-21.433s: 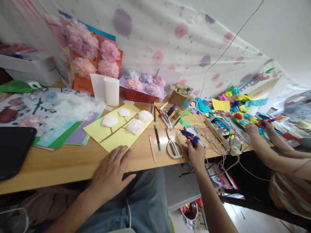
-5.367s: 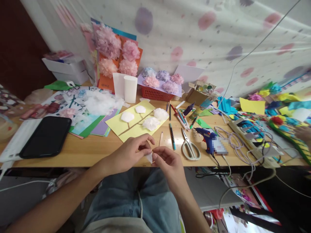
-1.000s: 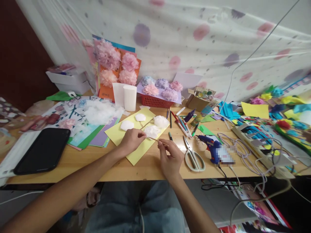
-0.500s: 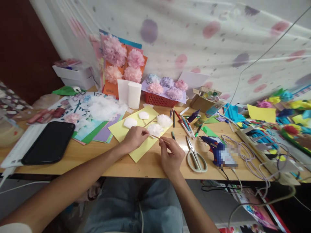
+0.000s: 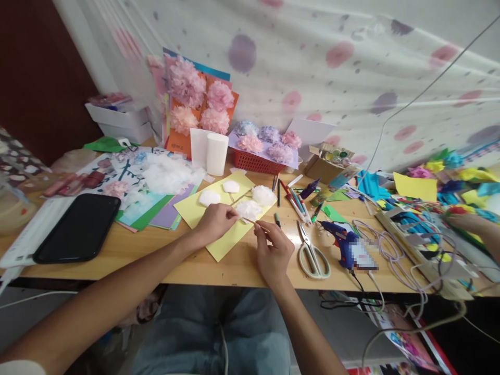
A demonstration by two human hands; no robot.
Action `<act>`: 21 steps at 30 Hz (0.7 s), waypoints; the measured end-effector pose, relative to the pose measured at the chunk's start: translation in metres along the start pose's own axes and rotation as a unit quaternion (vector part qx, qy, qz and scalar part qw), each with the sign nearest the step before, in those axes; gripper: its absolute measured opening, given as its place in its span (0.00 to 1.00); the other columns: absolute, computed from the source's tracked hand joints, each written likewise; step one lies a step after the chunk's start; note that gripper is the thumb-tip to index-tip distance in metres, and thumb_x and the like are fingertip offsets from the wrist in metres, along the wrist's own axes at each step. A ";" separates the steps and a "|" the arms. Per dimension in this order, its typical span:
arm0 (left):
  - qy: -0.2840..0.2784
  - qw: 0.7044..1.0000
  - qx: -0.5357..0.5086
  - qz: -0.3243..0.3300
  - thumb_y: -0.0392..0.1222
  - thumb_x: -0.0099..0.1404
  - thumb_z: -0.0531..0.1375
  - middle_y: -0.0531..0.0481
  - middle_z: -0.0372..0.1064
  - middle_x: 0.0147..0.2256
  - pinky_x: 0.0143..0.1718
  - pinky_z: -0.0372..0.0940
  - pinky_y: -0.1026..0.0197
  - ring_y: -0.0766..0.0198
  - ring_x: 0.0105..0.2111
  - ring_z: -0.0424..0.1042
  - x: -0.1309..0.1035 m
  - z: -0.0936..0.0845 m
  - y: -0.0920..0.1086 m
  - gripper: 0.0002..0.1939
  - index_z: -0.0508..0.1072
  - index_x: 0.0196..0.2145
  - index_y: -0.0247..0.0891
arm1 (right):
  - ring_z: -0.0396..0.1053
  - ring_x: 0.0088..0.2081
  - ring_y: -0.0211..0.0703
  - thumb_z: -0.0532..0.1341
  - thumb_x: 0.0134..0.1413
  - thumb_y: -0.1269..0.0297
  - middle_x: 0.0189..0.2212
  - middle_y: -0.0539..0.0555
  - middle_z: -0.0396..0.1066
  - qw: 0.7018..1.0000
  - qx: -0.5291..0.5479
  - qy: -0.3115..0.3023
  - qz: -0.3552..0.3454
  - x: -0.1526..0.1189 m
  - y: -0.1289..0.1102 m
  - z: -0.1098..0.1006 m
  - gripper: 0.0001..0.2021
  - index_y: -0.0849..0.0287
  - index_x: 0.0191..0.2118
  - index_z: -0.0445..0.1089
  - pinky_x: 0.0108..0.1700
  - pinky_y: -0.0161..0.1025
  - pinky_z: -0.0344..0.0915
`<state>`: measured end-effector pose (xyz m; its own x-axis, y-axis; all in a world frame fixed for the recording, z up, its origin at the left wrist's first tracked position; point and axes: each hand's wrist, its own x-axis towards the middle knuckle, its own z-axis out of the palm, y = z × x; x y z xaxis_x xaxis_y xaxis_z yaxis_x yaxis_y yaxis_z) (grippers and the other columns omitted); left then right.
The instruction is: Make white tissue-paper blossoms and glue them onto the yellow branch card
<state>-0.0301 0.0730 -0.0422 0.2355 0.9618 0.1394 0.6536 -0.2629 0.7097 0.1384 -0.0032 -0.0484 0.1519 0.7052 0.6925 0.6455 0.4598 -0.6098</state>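
Observation:
A thin brown stick [image 5: 247,221] spans the gap between my two hands above a yellow paper sheet [image 5: 219,249]. My left hand [image 5: 215,224] pinches one end, close to a tuft of white cotton [image 5: 249,210]. At the other end, my right hand [image 5: 274,251] grips it with thumb and fingers, just off the sheet's right edge. More cotton puffs, one [image 5: 263,195] at upper right and one [image 5: 210,198] at left, lie on the sheet, where thin brown lines run between some of them. Each hand's fingertips partly cover the stick.
Scissors [image 5: 313,255] and a blue glue gun [image 5: 344,242] lie to my right, with cables beyond. Markers [image 5: 299,203] lie behind them. A phone [image 5: 80,227] and a loose cotton heap [image 5: 167,172] are at left. Another person's hand [image 5: 478,229] reaches in at far right.
Another person's hand has come into view at the far right. My hands keep nearly the same hold on the stick; the view has shifted slightly.

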 end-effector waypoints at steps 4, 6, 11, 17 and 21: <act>-0.006 1.000 -0.006 -0.002 0.37 0.61 0.62 0.46 0.81 0.32 0.37 0.68 0.60 0.57 0.33 0.78 -0.001 -0.003 0.002 0.08 0.82 0.33 0.37 | 0.76 0.29 0.40 0.60 0.65 0.63 0.32 0.54 0.80 1.000 0.011 0.001 0.025 0.000 0.000 -0.001 0.08 0.58 0.38 0.77 0.32 0.36 0.75; -0.005 1.000 -0.009 0.000 0.36 0.61 0.61 0.45 0.81 0.32 0.37 0.67 0.60 0.57 0.33 0.78 -0.002 -0.004 0.003 0.08 0.82 0.32 0.36 | 0.77 0.29 0.40 0.61 0.65 0.62 0.31 0.54 0.80 0.999 0.017 0.014 0.036 -0.001 0.000 -0.002 0.08 0.58 0.38 0.77 0.32 0.37 0.75; 0.002 1.000 0.000 -0.005 0.35 0.61 0.60 0.46 0.80 0.31 0.36 0.67 0.61 0.58 0.32 0.77 -0.001 -0.005 0.003 0.08 0.81 0.32 0.36 | 0.77 0.29 0.40 0.60 0.65 0.60 0.31 0.54 0.79 0.999 0.017 0.015 0.042 0.000 0.000 -0.002 0.10 0.57 0.38 0.77 0.32 0.37 0.76; -0.003 1.000 0.009 -0.005 0.34 0.61 0.60 0.46 0.80 0.30 0.37 0.67 0.60 0.58 0.30 0.76 -0.001 -0.006 0.003 0.08 0.81 0.31 0.36 | 0.76 0.30 0.40 0.59 0.66 0.58 0.32 0.54 0.79 0.999 0.010 -0.008 0.043 0.008 0.002 0.002 0.11 0.57 0.37 0.77 0.32 0.37 0.76; -0.006 1.000 0.023 -0.005 0.34 0.61 0.60 0.46 0.79 0.30 0.37 0.67 0.60 0.58 0.31 0.77 0.000 -0.007 0.003 0.08 0.81 0.31 0.37 | 0.75 0.28 0.40 0.59 0.65 0.59 0.29 0.53 0.78 0.999 -0.006 -0.011 0.046 0.017 -0.001 0.002 0.11 0.57 0.35 0.76 0.31 0.36 0.74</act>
<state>-0.0334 0.0725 -0.0356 0.2361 0.9638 0.1241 0.6883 -0.2560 0.6787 0.1391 0.0097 -0.0365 0.1949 0.7554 0.6256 0.6393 0.3859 -0.6651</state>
